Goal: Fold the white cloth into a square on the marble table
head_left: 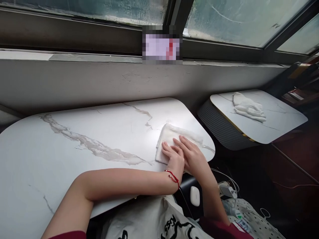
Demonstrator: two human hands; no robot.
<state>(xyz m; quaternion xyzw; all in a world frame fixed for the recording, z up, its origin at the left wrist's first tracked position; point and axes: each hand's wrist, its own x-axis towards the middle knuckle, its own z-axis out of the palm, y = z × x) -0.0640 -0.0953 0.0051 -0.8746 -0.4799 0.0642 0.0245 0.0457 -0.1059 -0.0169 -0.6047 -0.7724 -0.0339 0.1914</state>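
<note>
A folded white cloth lies flat near the right end of a white marble-patterned table. My left hand, with a red string bracelet at the wrist, rests on the cloth's near edge with its fingers stretched out flat. My right hand lies beside it, also flat, fingers extended across the cloth's middle. Both palms press down on the cloth and hold nothing.
A second marble table stands to the right with a crumpled white cloth on it. A wall ledge and window run along the back. Below the table edge lie a white earbud case, cables and a printed bag.
</note>
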